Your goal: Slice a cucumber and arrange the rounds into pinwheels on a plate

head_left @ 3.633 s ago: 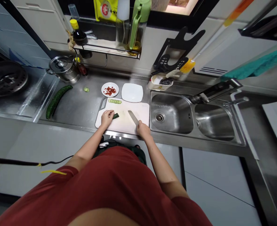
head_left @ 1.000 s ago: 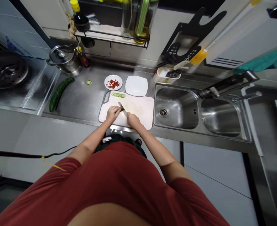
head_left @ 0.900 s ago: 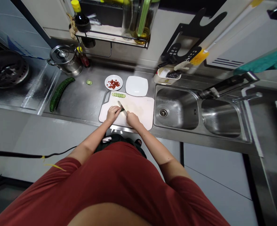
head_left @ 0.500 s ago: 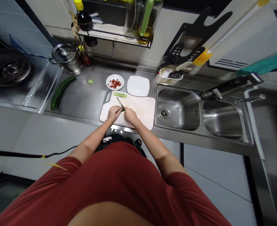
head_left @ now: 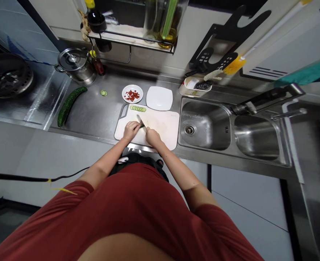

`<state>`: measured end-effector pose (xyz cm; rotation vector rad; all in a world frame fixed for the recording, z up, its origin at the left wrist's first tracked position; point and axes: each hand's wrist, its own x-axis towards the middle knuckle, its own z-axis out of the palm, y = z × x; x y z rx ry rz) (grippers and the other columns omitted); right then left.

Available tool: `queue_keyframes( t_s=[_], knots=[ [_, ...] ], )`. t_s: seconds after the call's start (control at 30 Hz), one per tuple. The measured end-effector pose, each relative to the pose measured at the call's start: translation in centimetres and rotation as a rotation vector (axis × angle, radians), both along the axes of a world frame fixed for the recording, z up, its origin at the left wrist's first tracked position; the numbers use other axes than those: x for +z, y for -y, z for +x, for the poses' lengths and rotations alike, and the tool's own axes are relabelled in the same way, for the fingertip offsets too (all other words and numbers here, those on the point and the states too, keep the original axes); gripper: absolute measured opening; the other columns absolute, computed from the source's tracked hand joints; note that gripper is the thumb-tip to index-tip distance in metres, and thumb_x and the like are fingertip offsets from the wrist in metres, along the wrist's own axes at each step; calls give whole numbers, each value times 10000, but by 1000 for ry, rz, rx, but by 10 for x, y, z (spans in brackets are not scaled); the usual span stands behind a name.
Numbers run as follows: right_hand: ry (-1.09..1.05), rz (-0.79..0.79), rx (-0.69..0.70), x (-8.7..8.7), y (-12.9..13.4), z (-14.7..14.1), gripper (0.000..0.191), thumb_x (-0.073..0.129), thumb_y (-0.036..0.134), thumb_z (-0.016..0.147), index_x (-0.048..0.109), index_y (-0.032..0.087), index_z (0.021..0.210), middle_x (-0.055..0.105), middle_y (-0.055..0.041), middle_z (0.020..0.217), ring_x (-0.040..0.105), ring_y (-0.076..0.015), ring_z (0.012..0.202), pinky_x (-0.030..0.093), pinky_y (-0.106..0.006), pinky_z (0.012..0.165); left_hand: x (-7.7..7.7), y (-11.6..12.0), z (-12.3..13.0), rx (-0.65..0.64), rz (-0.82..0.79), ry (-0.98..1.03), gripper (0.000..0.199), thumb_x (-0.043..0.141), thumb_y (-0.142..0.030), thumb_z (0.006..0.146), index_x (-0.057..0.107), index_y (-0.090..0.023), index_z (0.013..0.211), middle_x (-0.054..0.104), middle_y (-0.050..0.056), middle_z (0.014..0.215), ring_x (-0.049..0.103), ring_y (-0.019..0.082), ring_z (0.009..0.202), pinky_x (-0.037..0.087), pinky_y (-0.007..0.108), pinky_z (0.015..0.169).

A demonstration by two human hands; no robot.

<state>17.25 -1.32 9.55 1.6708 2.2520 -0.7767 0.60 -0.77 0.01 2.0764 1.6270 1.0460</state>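
Observation:
My right hand is closed round the handle of a kitchen knife, whose blade points up and to the left. Beside the blade, my left hand pinches a small dark green piece of cucumber, mostly hidden by the fingers. Both hands are over a white cutting board with a grey handle at its upper left. Along the board's far edge lies an overlapping row of pale cucumber slices.
Behind the board stand a plate of chopped red pieces and a square white plate. A whole cucumber, cucumber ends and a lidded steel pot are to the left. A double sink adjoins on the right.
My right hand has drawn the knife slightly right and towards me, so the blade now lies apart from its earlier spot. My left hand stays almost in place on the cucumber piece.

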Motion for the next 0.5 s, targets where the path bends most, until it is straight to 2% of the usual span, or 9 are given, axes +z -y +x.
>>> queue_keyframes(
  t_s=[0.27, 0.5],
  knots=[
    [-36, 44, 9, -3, -11, -10, 303, 320, 76, 922, 473, 134, 1178, 656, -148, 1052, 632, -234, 997, 473, -306, 821, 4, -1, 0, -6, 10, -9, 237, 477, -333, 939, 681, -212, 937, 703, 51, 955, 608, 189, 917, 464, 362, 850],
    [-60, 52, -5, -7, -21, -20, 294, 334, 97, 938, 469, 133, 1196, 656, -137, 1058, 636, -226, 986, 472, -294, 809, 0, -1, 0, -10, 21, -2, 229, 482, -333, 935, 680, -220, 957, 701, 57, 976, 611, 189, 943, 463, 372, 868]
  ],
)
